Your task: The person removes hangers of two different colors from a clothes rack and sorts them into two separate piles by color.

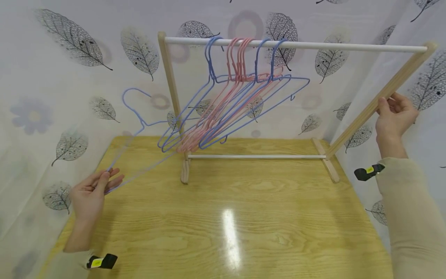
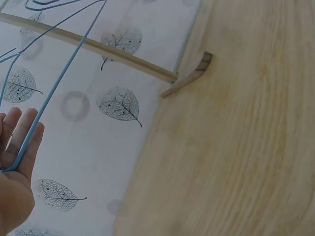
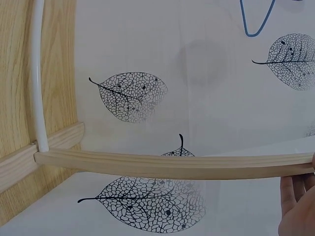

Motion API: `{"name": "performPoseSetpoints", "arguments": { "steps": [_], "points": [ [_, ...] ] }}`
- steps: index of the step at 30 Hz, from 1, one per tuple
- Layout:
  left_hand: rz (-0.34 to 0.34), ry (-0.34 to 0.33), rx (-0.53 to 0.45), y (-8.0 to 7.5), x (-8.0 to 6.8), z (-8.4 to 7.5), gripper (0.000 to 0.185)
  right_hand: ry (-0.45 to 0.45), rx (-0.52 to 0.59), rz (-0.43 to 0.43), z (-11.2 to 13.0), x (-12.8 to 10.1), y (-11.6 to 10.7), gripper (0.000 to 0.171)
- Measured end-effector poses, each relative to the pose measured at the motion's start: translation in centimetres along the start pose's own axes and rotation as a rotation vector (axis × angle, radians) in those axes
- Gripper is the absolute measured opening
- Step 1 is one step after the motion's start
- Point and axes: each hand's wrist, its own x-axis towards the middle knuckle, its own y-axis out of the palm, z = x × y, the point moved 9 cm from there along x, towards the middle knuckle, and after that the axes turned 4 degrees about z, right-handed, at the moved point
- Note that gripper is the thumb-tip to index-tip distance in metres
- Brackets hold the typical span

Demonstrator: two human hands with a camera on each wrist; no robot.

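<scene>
Loose blue hanger is in the air by the far-left corner of the table, left of the rack and its left post. Hook is up, tip pointing right; in the head view I get it left of the rail and lower. Long axis slants from the near-left end up and right, toward the left post. Far end runs in among the hung wires; can't tell if anything touches.

Left hand is the near one, at the table's left edge, thumb and fingers pinching the hanger's lower-left corner. Right hand is well apart, past the right edge in view, gripping the right post.

On the rail, pink hangers bunch between blue hangers. My call: hook-to-rail offset is what matters, and the left hand owns it.
</scene>
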Motion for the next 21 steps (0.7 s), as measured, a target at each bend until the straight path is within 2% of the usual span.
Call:
{"name": "performPoseSetpoints", "arguments": {
  "steps": [7,13,17,21],
  "points": [
    [0.015,-0.091,0.053,-0.4,-1.8,3.2,0.022,0.0,-0.029,0.006,0.5,-0.3,0.4,0.029],
    [0.135,-0.142,0.063,0.5,-3.0,5.7,0.023,-0.001,-0.028,-0.004,0.7,-0.6,0.4,0.027],
    [0.23,-0.21,0.07,1.1,-3.8,7.1,0.027,0.006,-0.027,-0.006,0.8,-0.7,0.4,0.027],
    [0.276,-0.281,0.101,1.0,-4.6,7.9,0.026,0.014,-0.037,0.0,0.7,-0.7,0.6,0.028]
  ]
}}
